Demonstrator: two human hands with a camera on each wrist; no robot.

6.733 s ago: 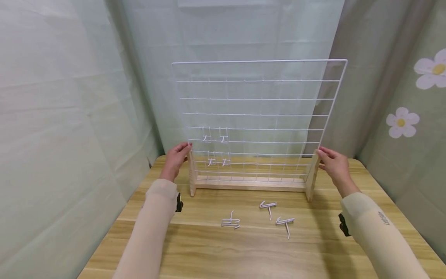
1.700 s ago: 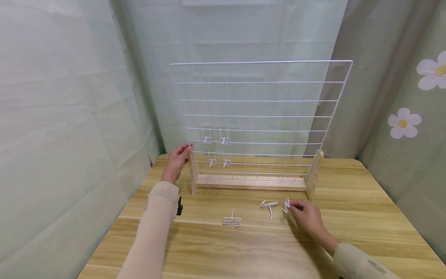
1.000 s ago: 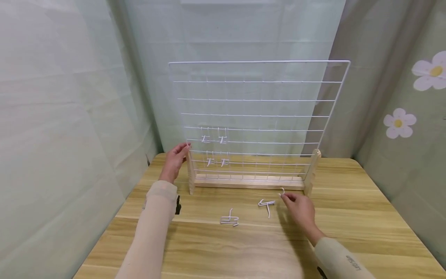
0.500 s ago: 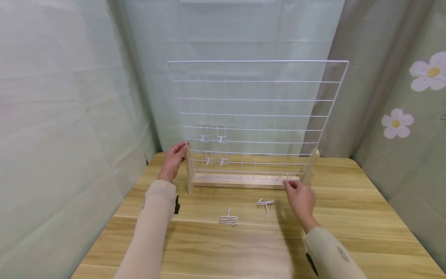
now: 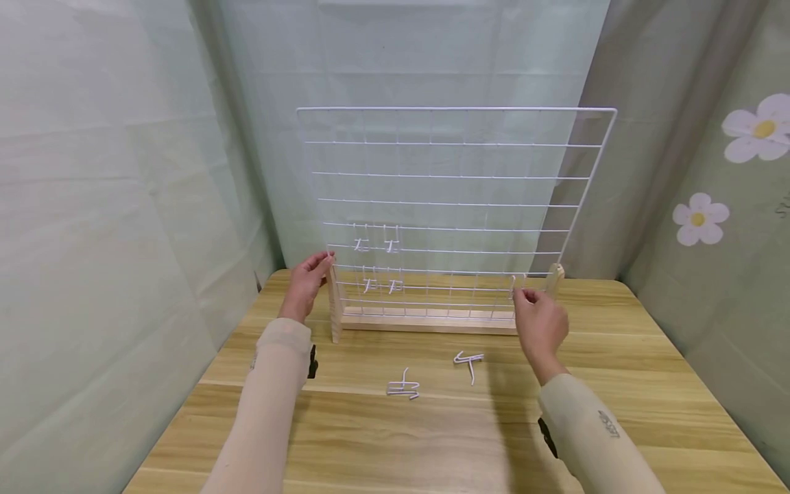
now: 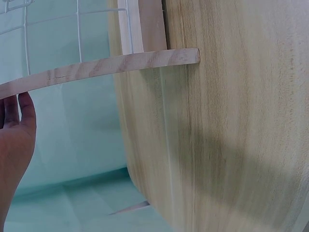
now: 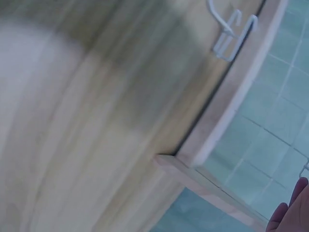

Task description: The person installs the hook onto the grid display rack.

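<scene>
A white wire grid panel (image 5: 457, 108) stands upright in a pale wooden stand (image 5: 426, 321). My left hand (image 5: 304, 285) grips the top of the stand's left leg (image 5: 334, 309); in the left wrist view its fingers (image 6: 28, 108) lie against the wood. Between the right thumb and fingers is a white wire hook (image 5: 512, 283), pinched by my right hand (image 5: 542, 328) in front of the grid's lower right. Whether the hook touches the wires cannot be told. Two more hooks lie on the table, one left (image 5: 404, 389) and one right (image 5: 470, 359).
Several hooks (image 5: 391, 245) hang in two rows on the grid's lower left. The wooden table (image 5: 395, 439) spreads in front of the stand. Pale green curtains (image 5: 154, 206) surround it at the back and sides.
My right hand let go of the stand's right leg, picked up a hook from the table, and has raised it to the grid's lower right. The left hand stays on its leg.
</scene>
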